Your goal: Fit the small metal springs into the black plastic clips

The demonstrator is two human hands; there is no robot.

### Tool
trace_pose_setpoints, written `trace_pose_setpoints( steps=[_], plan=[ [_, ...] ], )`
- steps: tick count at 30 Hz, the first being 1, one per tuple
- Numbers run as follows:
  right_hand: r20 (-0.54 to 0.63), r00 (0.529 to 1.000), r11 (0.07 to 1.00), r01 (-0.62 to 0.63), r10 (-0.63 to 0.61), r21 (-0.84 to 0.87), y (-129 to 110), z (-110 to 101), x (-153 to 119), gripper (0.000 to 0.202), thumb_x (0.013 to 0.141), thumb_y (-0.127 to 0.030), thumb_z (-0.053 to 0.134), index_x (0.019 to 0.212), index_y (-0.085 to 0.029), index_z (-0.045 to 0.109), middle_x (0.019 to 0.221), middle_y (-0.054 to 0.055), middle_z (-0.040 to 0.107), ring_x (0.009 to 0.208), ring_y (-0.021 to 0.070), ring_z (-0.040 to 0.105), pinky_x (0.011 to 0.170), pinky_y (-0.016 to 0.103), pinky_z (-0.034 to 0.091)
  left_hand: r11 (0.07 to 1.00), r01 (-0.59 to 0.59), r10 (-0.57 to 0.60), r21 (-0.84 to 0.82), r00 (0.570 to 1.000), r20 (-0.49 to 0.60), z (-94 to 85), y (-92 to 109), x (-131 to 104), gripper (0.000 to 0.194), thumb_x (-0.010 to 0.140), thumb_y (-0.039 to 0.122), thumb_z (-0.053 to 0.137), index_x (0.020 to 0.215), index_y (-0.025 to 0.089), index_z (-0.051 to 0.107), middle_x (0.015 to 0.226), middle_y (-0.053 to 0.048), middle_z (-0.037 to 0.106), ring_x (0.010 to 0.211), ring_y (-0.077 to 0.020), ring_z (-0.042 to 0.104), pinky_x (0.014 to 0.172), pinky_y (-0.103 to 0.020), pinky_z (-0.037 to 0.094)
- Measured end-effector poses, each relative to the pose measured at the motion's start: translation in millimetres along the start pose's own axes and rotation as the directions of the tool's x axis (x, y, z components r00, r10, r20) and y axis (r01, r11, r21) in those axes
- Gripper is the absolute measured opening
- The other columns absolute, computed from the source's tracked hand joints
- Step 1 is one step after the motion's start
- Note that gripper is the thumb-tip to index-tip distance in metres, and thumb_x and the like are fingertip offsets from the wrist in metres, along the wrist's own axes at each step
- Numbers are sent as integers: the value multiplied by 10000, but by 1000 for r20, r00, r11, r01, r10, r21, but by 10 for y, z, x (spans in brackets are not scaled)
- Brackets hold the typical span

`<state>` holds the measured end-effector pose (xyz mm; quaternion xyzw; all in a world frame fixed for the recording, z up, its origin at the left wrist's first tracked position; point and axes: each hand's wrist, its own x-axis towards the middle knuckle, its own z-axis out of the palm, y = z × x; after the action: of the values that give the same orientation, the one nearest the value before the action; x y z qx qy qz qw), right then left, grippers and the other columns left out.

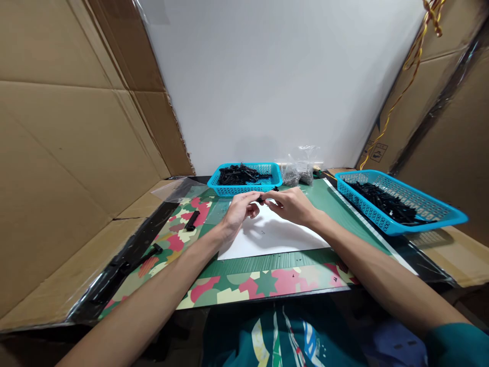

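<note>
Over the white sheet of paper point(280, 239), my hands meet in front of the far basket. My left hand point(240, 211) is closed, its thumb and fingers pinching a small black plastic part point(261, 200). From the other side my right hand point(292, 205) grips the same part with bent fingertips. Fingers cover most of the part, so its full shape is hidden. A blue basket point(244, 192) piled with black plastic pieces stands just behind the hands.
A second blue basket point(385, 227) of thin black pieces stands at the right. Clear bags of small parts point(300, 173) lie near the back wall. Black plastic pieces point(192, 220) rest on the patterned mat point(233, 290) at left. Cardboard walls flank both sides.
</note>
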<state>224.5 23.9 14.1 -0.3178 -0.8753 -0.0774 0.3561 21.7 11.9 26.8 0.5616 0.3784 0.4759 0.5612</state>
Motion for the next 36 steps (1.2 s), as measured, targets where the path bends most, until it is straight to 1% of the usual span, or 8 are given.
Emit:
trace_pose_setpoints(
  steps=[6,9,12,17,24,27,31,36],
  plan=[
    [-9,998,998,55,-55,-5,4,8,-4,239,1033,-221,539,1080,-215,774,722,14,723,567,118,514,583,258,294,1000,0,0,-17,1000,12,4,2,-9,285,809,415,777,865,136,784,794,-34,629,569,-95,459,527,-252,329],
    [-21,998,998,60,-60,-2,4,5,-5,228,1026,-214,547,1010,-205,775,725,20,727,575,119,524,586,257,305,1000,4,-5,-27,1000,-5,6,1,-9,290,806,402,785,942,145,794,796,-32,635,562,-94,461,525,-250,333],
    [-20,999,999,32,-32,0,1,13,-8,229,1027,-220,544,1003,-208,772,689,10,703,556,116,511,589,254,317,1000,12,-12,-24,1000,-23,2,-1,-4,321,803,392,781,1023,157,792,778,-21,630,553,-93,468,526,-245,338],
    [-32,999,999,-19,20,28,6,47,-5,203,1011,-236,576,1071,-205,768,661,2,689,543,123,521,590,254,338,1000,-4,4,-12,1000,-29,-8,-6,3,342,805,411,783,1040,163,784,801,-20,637,563,-92,490,523,-238,353],
    [-38,997,995,-71,73,65,-1,72,8,200,995,-187,594,1036,-192,790,688,19,726,560,124,564,600,248,339,999,-21,22,26,1000,-16,-19,-17,9,351,836,439,768,1064,174,788,808,-21,643,552,-88,504,524,-240,362],
    [-27,997,996,-68,70,66,-8,70,11,196,989,-176,602,1038,-189,792,682,17,727,557,124,571,601,248,336,998,-41,42,50,999,-17,-25,-29,23,344,849,442,766,1070,179,791,817,-21,651,534,-83,505,514,-244,347],
    [0,999,999,-34,34,23,-12,64,7,221,997,-161,573,1014,-193,791,743,36,766,586,130,605,604,253,318,996,-65,65,61,998,-11,-33,-62,59,360,829,429,797,1088,179,785,751,-4,638,510,-88,508,500,-247,335],
    [44,999,998,-1,4,-67,-17,53,3,221,1016,-179,570,987,-182,788,709,44,753,567,144,589,595,272,278,999,-35,35,39,999,-13,-30,-81,58,391,816,409,814,1115,163,766,710,5,630,496,-89,508,495,-238,357]
  ],
)
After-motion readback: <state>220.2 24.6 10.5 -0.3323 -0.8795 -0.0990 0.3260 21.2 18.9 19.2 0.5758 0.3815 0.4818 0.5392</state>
